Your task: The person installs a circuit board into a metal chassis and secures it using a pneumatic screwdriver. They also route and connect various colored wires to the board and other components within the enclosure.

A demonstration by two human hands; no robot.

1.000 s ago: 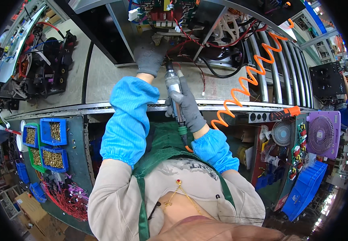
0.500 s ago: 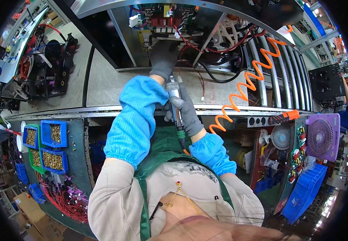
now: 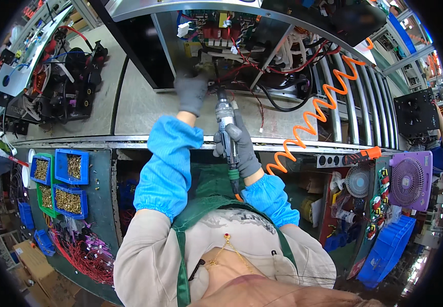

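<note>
My right hand (image 3: 244, 148), in a grey glove, is wrapped round a silver air screwdriver (image 3: 225, 113) that points away from me. An orange coiled hose (image 3: 303, 133) runs on the right; a short orange length leaves the tool's green rear end. The driver's tip reaches the near edge of an open metal cabinet (image 3: 162, 43) holding circuit boards and wires. My left hand (image 3: 190, 93), gloved in grey too, is by the cabinet's lower left front edge; its fingers are smeared by motion, so whether they hold anything is unclear. Red wires (image 3: 244, 69) hang at the cabinet's opening.
Blue bins (image 3: 71, 166) of brass-coloured fasteners stand at left, above a bundle of red wires (image 3: 86, 261). Another wired assembly (image 3: 73, 92) sits at far left. Metal rollers (image 3: 367, 97) continue the bench rightward. A purple fan (image 3: 409, 176) and a blue crate (image 3: 385, 253) are at right.
My left hand has drawn back out of the cabinet, toward the left. The screwdriver in my right hand now shows its tip at the cabinet edge. The cabinet appears slightly shifted in view.
</note>
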